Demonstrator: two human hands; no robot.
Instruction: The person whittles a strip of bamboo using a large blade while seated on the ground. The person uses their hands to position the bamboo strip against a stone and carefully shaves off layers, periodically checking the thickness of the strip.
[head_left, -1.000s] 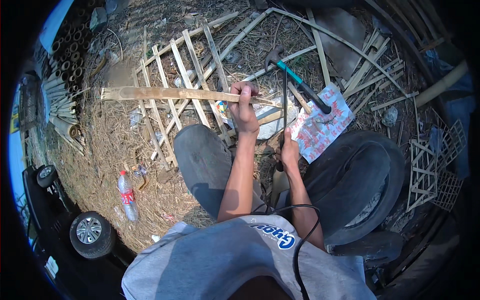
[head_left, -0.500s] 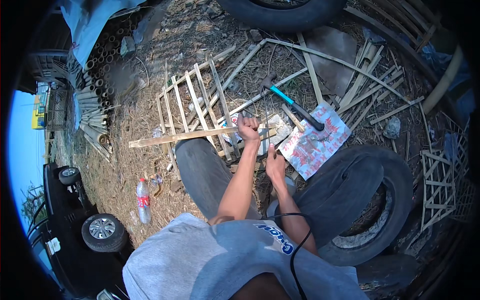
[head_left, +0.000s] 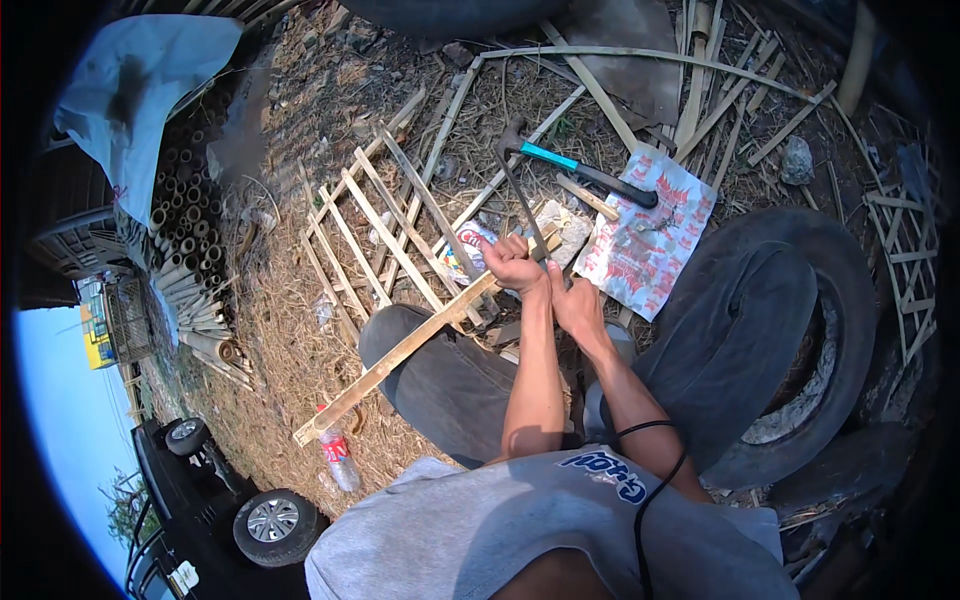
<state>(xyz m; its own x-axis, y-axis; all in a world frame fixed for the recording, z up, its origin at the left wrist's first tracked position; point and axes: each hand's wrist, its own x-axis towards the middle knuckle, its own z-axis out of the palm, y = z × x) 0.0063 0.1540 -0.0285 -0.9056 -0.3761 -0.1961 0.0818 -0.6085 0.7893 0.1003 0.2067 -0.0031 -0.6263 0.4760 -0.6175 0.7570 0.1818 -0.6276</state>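
Observation:
My left hand (head_left: 514,264) is closed around a long, flat bamboo strip (head_left: 395,355), which slants down to the left across my knee. Right beside it, my right hand (head_left: 577,300) grips a knife with a long, narrow dark blade (head_left: 526,208) pointing away from me. The blade crosses the strip's far end, close to my left fingers; whether it bites into the bamboo is hidden. Beyond the hands lies a claw hammer (head_left: 580,172) with a teal and black handle, its grip resting on a red and white printed sheet (head_left: 648,235). A short wooden stick (head_left: 588,198) lies alongside.
A slatted bamboo frame (head_left: 372,218) lies left of my hands. Under my right leg is a tyre (head_left: 850,290). A plastic bottle (head_left: 340,462) lies on dry grass near the strip's near end. Bamboo strips (head_left: 700,95) are scattered at the far right; stacked bamboo poles (head_left: 190,225) stand left.
The bamboo strip has swung from nearly level to a steep slant, its left end now lower and nearer. My two hands have come together, and the blade leans further left.

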